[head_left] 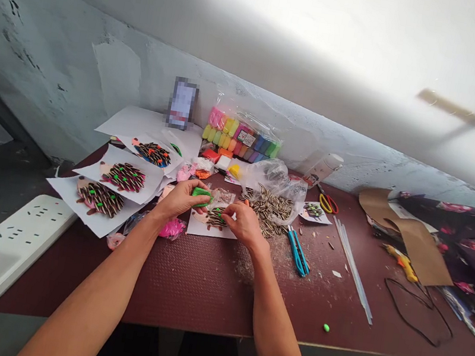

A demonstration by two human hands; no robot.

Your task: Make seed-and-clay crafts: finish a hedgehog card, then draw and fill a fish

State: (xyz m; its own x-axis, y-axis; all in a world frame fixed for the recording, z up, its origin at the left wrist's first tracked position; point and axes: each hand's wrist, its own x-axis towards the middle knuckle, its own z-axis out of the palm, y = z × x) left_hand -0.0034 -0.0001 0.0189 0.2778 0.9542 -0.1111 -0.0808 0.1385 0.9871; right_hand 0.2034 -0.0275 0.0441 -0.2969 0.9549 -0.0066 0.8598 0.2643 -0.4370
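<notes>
My left hand [182, 198] is closed on a lump of green clay [201, 197] in its wrapper, above the left part of a white card [211, 229]. On that card lies a hedgehog figure [214, 217] with striped seed spines and green dots. The fingertips of my right hand [242, 221] are pinched together at the hedgehog's right side; whatever they may hold is too small to make out. Just right of this hand, a pile of striped seeds [272, 204] spills from a clear plastic bag [271, 177].
Finished hedgehog cards [101, 198] overlap at the left, near a white power strip [3, 261]. Coloured clay packs [244, 137] stand at the back. Rightward lie a blue cutter [298, 252], scissors [327, 201], clear glue sticks [353, 271], a yellow glue gun [404, 263] and a green ball [326, 327].
</notes>
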